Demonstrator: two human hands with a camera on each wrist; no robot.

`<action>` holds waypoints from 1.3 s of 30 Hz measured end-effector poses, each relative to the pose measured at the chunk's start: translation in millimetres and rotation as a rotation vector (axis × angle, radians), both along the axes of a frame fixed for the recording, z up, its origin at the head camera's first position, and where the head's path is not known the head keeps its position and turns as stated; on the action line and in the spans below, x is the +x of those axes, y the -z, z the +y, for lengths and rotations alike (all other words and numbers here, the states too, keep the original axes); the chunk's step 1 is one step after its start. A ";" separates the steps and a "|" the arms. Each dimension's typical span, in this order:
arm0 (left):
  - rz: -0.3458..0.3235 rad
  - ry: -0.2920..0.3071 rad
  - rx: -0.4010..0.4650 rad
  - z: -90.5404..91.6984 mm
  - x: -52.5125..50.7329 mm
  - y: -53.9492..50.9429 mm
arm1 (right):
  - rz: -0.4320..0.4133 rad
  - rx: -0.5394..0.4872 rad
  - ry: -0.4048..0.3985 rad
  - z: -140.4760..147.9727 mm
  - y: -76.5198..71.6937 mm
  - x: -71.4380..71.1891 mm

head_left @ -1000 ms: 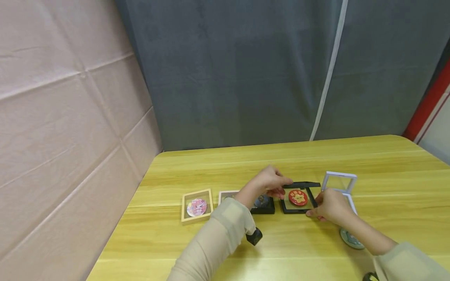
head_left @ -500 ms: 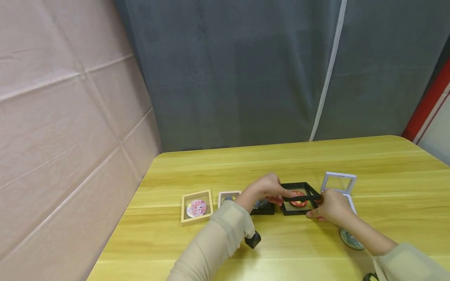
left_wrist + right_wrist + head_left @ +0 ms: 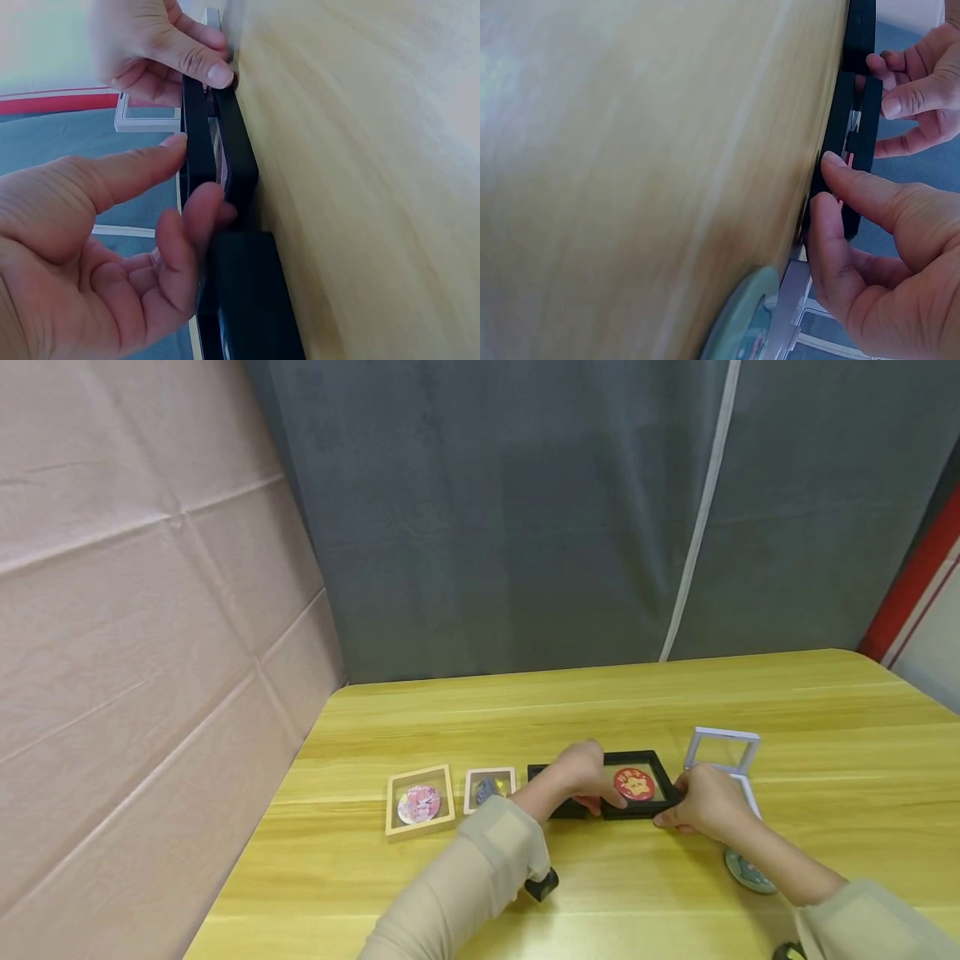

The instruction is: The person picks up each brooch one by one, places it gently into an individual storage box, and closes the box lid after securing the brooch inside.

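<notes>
A black display frame [image 3: 663, 772] with a red round badge [image 3: 633, 784] inside lies on the table between my hands. Its lid is folded down over the base, and a narrow gap shows along the near side in both wrist views. My left hand [image 3: 583, 775] holds the left end, thumb [image 3: 161, 157] on the lid and index finger against the base's side. At the near right corner my right hand [image 3: 711, 800] pinches the base between thumb [image 3: 855, 184] and fingers. The badge's face is clear in the head view; my left hand covers part of the frame's left side.
Left of it lie another black frame [image 3: 570, 811], partly hidden, a pale pink frame [image 3: 468, 793] and a light wooden frame [image 3: 447, 789] with a pink badge. A white frame [image 3: 726, 731] stands unfolded at right, with a green round badge [image 3: 750, 872] nearer.
The black frame's lid has swung from raised at the back down toward me, over the red badge. My left hand has come down with it; the right hand stays at the corner.
</notes>
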State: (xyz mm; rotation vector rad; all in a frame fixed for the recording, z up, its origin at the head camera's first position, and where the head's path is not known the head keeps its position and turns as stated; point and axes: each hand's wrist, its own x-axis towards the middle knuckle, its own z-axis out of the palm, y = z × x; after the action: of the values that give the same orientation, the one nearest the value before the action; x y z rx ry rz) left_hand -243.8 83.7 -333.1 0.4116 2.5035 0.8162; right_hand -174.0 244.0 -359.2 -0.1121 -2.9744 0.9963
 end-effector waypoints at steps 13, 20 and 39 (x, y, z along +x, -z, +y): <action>0.144 0.047 -0.190 5.7 0.7 -1.2 | -0.006 -0.001 -0.008 -3.9 -2.4 1.5; 0.232 0.078 -0.275 9.6 5.1 -2.0 | -0.012 0.009 -0.016 -3.1 -4.2 3.6; 0.270 0.113 -0.379 12.7 10.4 -8.0 | -0.027 0.062 -0.026 -2.7 -8.8 3.4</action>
State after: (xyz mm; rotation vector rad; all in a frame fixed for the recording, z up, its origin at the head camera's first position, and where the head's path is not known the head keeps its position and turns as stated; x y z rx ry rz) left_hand -233.4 96.4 -325.2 0.5517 2.7715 0.2430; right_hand -170.6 241.3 -350.4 -0.0880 -3.0350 0.9116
